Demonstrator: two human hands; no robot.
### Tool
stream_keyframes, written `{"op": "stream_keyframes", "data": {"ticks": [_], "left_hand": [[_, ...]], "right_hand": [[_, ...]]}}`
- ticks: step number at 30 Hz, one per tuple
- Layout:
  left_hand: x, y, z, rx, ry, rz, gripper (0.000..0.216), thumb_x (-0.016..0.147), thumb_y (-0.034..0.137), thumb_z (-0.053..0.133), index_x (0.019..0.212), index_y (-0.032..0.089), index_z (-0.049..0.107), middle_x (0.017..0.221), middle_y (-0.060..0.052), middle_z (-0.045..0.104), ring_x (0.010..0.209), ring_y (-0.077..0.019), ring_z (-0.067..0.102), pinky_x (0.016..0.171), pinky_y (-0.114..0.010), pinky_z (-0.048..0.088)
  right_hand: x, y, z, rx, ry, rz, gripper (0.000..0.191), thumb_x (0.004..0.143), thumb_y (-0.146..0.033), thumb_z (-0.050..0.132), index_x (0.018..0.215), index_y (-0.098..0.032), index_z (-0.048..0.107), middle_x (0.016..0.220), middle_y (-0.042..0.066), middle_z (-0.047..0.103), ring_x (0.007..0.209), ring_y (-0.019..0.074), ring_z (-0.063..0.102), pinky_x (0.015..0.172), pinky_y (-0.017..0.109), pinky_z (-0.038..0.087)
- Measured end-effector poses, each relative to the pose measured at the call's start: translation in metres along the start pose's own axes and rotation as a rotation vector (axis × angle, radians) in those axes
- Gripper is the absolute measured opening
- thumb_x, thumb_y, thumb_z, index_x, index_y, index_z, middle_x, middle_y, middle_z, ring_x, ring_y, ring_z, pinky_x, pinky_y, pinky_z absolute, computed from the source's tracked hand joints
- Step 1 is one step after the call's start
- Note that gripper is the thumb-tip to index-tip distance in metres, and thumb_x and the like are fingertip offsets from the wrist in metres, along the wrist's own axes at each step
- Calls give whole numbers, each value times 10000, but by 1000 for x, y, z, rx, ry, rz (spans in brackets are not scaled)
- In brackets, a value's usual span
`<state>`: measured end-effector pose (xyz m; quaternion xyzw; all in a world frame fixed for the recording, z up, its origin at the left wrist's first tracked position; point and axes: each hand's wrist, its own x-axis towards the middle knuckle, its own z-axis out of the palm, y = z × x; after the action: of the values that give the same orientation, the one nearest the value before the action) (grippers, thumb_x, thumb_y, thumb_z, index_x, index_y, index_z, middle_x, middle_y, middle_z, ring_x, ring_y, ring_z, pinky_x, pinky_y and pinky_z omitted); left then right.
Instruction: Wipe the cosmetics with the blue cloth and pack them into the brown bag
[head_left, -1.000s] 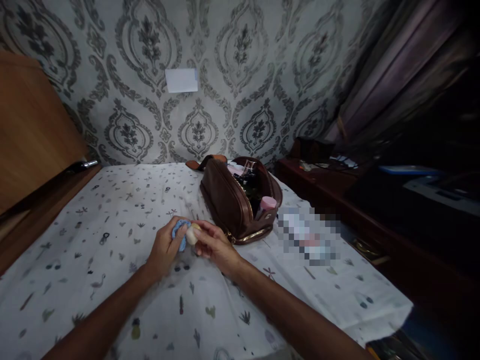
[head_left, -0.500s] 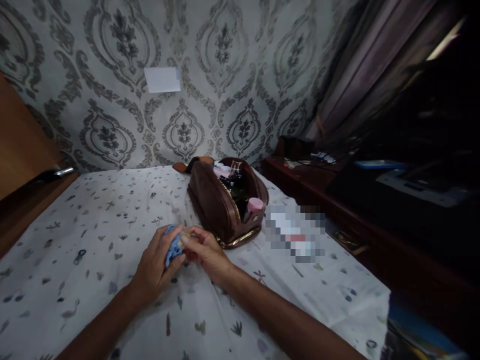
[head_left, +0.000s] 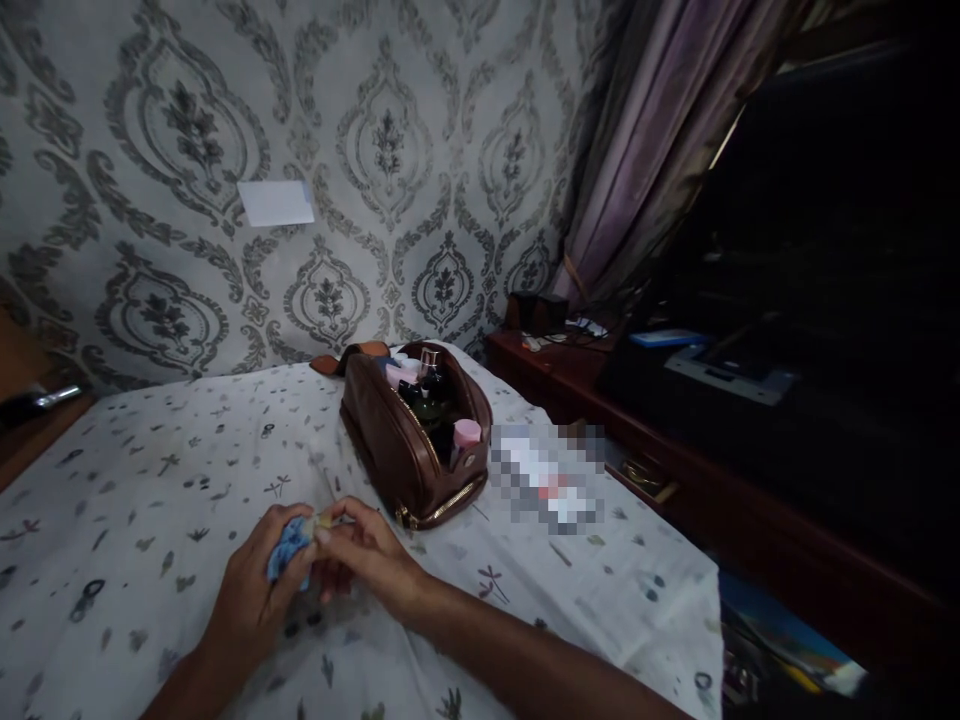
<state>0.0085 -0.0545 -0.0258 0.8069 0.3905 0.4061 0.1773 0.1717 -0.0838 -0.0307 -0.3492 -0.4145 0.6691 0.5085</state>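
My left hand (head_left: 247,585) is closed round a small blue patterned object (head_left: 287,548), soft or crumpled in look; its exact kind I cannot make out. Thumb and fingers of my right hand (head_left: 375,560) pinch its pale yellowish end (head_left: 323,522). Both hands meet just above the bed sheet, left of a brown leather bag (head_left: 379,440). The bag's zipped top is open. Inside are a pink-capped container (head_left: 466,433), a clear-topped bottle (head_left: 430,365) and other dark and pink items, partly hidden by the bag's walls.
A printed white sheet (head_left: 187,480) covers the surface under the bag. Right of the bag lies a blurred-out flat item (head_left: 547,480). Along the right runs a dark red wooden desk (head_left: 540,372) with cables and a blue item (head_left: 667,338). Patterned wallpaper (head_left: 386,150) stands behind.
The view has turned to the right, so everything sits further left and slightly lower. Both hands keep hold of the blue object, with only slight finger movement.
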Motion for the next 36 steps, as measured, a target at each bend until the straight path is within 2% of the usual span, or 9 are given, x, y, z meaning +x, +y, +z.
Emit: {"op": "stream_keyframes", "data": {"ticks": [11, 17, 23, 29, 32, 36], "left_hand": [[6, 10, -1, -21, 23, -76, 328, 904, 520, 486, 870, 220, 613, 630, 39, 626, 504, -141, 573, 493, -213, 487], [1, 1, 0, 22, 56, -36, 282, 901, 480, 534, 941, 216, 624, 805, 5, 705, 644, -153, 671, 595, -209, 539], [-2, -8, -1, 40, 22, 10, 257, 912, 441, 536, 987, 215, 632, 850, -1, 717, 701, -163, 694, 636, -213, 557], [-5, -12, -3, 83, 66, 31, 274, 913, 420, 546, 1043, 199, 644, 920, -19, 734, 778, -174, 711, 682, -223, 569], [-6, -9, -4, 98, 124, 31, 263, 934, 411, 521, 1048, 208, 644, 931, -23, 726, 783, -172, 705, 682, -231, 564], [1, 7, -4, 88, 176, 32, 207, 941, 361, 527, 1038, 219, 642, 948, -25, 713, 807, -170, 693, 698, -242, 557]], "right_hand": [[1, 3, -2, -4, -19, 25, 700, 562, -740, 784, 928, -224, 483, 665, -50, 663, 442, 92, 567, 423, 189, 346], [3, 3, -3, 15, -33, 40, 722, 549, -770, 761, 919, -223, 469, 587, -69, 652, 403, 93, 557, 407, 184, 349], [4, 3, -3, 32, -45, 38, 735, 543, -785, 750, 910, -218, 461, 574, -72, 646, 384, 88, 548, 402, 186, 351], [2, -1, 0, 57, -54, 19, 756, 539, -813, 728, 910, -218, 446, 574, -80, 633, 388, 82, 547, 400, 182, 373], [1, -4, 0, 119, -103, 4, 714, 592, -823, 686, 885, -221, 439, 585, -67, 636, 400, 93, 557, 403, 187, 381], [-1, -13, -1, 168, -137, -52, 666, 647, -811, 660, 871, -224, 439, 546, -83, 582, 401, 100, 555, 412, 189, 380]]}}
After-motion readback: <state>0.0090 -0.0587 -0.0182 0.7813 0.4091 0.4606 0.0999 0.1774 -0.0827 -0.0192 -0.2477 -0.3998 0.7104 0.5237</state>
